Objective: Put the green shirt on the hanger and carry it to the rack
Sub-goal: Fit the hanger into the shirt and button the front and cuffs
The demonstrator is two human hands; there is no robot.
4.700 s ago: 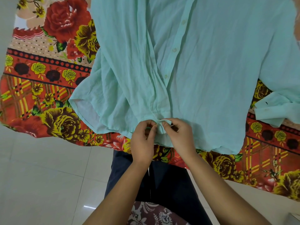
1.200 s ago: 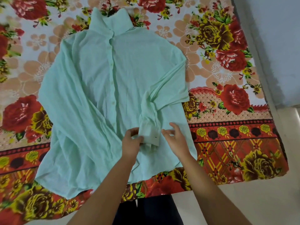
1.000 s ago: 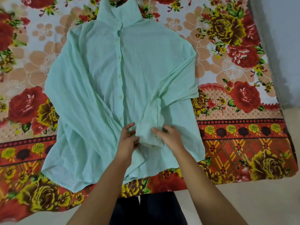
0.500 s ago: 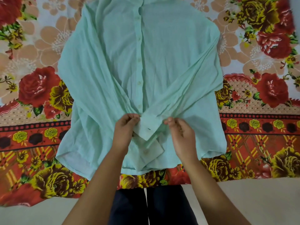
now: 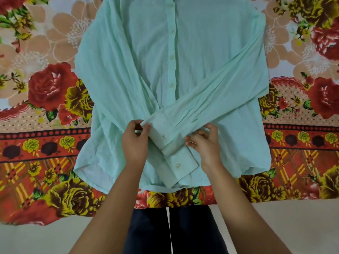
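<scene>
Your left hand (image 5: pixel 134 142) pinches the cuff (image 5: pixel 165 132) end and your right hand (image 5: pixel 205 143) pinches the same sleeve (image 5: pixel 220 99) — green shirt (image 5: pixel 156 61) flat on the floral sheet (image 5: pixel 45 88).

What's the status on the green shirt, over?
Left hand and right hand both pinch the top cuff. Green shirt flat on floral sheet, sleeves crossed. No hanger in view.

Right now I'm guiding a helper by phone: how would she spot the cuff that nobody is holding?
Find the green shirt spread on the floral bedsheet; its sleeves cross just above the hem. The free cuff lies lowest, nearest the hem, under the upper cuff, and, unlike it, shows a white button.
</scene>
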